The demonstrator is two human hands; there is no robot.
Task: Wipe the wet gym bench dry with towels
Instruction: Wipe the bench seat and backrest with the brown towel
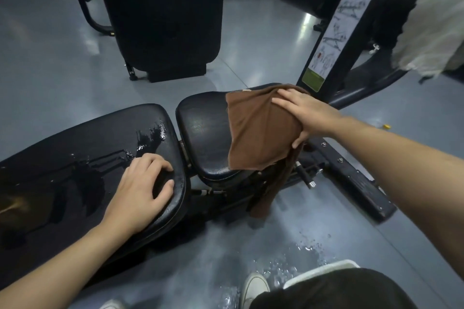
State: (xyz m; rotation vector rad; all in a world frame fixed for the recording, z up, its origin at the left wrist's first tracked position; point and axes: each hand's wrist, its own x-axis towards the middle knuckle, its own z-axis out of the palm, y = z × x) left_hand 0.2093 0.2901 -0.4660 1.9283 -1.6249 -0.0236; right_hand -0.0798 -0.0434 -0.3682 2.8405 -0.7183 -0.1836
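The black padded gym bench has a long back pad [82,148] on the left and a smaller seat pad [203,128] on the right. Water pools and streaks lie across the long pad [148,140]. My left hand [143,190] rests on the long pad's near right corner, fingers curled over its edge, holding nothing. A brown towel [258,130] covers the right half of the seat pad and hangs over its near side. My right hand [306,115] presses flat on the towel, thumb hooked around its edge.
A black metal frame [351,178] extends right from under the seat. Water droplets [301,253] lie on the grey floor by my shoe [253,286]. A pale towel [434,22] hangs on the upright machine at far right. Another black machine [163,15] stands behind the bench.
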